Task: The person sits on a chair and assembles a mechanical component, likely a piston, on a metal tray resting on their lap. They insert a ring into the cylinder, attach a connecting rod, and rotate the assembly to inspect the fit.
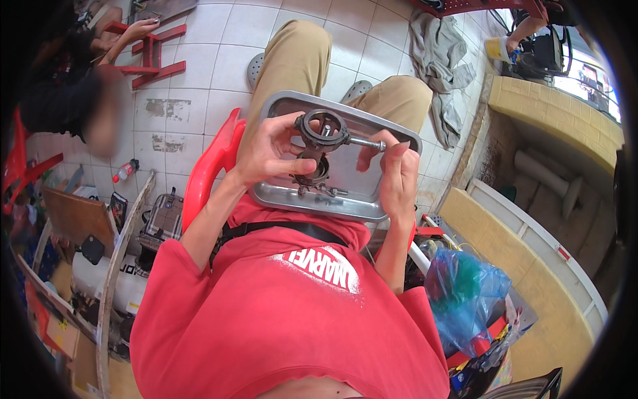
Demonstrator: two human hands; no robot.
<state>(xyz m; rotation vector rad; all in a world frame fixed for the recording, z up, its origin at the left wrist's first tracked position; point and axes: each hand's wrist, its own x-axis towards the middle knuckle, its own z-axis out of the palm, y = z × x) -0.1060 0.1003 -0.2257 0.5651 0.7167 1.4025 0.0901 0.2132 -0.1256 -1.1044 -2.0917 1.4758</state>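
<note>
A dark metal part with two round openings (320, 141), one above the other, is held over my lap. My left hand (271, 151) is closed around its left side, the thumb pressed along the lower ring. From the upper ring a long bolt (364, 142) sticks out to the right. The fingertips of my right hand (399, 171) are at the bolt's outer end, thumb and fingers closed about it. Beneath both hands a shallow metal tray (306, 206) rests across my thighs. My left palm and some right fingertips are hidden.
A red plastic chair (198, 183) is under me. At the upper left a person (63, 100) sits near a red stool (153, 56). A grey cloth (438, 56) lies on the tiles ahead. To my right are a blue plastic bag (465, 299) and a yellow ledge (558, 120).
</note>
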